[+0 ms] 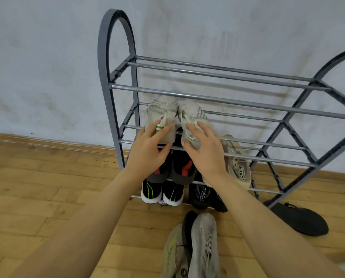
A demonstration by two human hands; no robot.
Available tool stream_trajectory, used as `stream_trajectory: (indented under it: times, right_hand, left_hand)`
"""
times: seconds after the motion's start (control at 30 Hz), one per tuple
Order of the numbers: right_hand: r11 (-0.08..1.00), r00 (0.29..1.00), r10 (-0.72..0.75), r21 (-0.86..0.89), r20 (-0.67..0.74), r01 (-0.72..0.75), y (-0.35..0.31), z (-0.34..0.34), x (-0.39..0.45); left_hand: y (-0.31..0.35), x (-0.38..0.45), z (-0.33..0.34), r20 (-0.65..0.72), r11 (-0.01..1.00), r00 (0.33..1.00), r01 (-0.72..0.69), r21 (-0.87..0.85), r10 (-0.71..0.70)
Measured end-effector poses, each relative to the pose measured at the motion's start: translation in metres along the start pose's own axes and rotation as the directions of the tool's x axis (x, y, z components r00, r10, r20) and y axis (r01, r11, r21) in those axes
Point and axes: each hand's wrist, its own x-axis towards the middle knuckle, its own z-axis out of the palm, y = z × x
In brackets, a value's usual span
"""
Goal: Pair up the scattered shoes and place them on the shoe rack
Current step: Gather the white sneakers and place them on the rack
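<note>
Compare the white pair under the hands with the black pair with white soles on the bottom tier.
The white pair sits on the rack's second tier from the top; the black pair with white soles sits on the bottom tier. The white pair is pale knit with green heel marks; the black pair has green stripes. The left hand and right hand rest on the white pair; nothing touches the black pair. Both stand side by side, heels outward.

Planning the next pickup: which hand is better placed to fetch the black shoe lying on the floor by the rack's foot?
Right hand, probably: the flat black shoe lies on the wooden floor on that side, beyond the right forearm.
</note>
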Motion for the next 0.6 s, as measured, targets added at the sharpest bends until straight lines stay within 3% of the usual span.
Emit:
stream_trajectory:
  times: [0.17, 0.3, 0.6]
  right_hand:
    - [0.996, 0.999, -0.051, -0.077, -0.001, 0.051, -0.004, 0.012, 0.012]
    - [0.990, 0.998, -0.028, -0.140, 0.061, 0.036, 0.004, 0.022, 0.011]
    - [0.995, 0.990, 0.029, -0.104, 0.135, -0.015, 0.005, 0.023, 0.010]
  left_hand:
    - [-0.009, 0.013, 0.000, 0.004, 1.000, 1.000, -0.008, -0.025, 0.008]
    - [-0.021, 0.007, 0.002, 0.093, 1.000, 0.996, 0.001, -0.013, 0.001]
    - [-0.017, 0.001, 0.004, 0.160, 0.996, 0.985, 0.055, 0.071, -0.065]
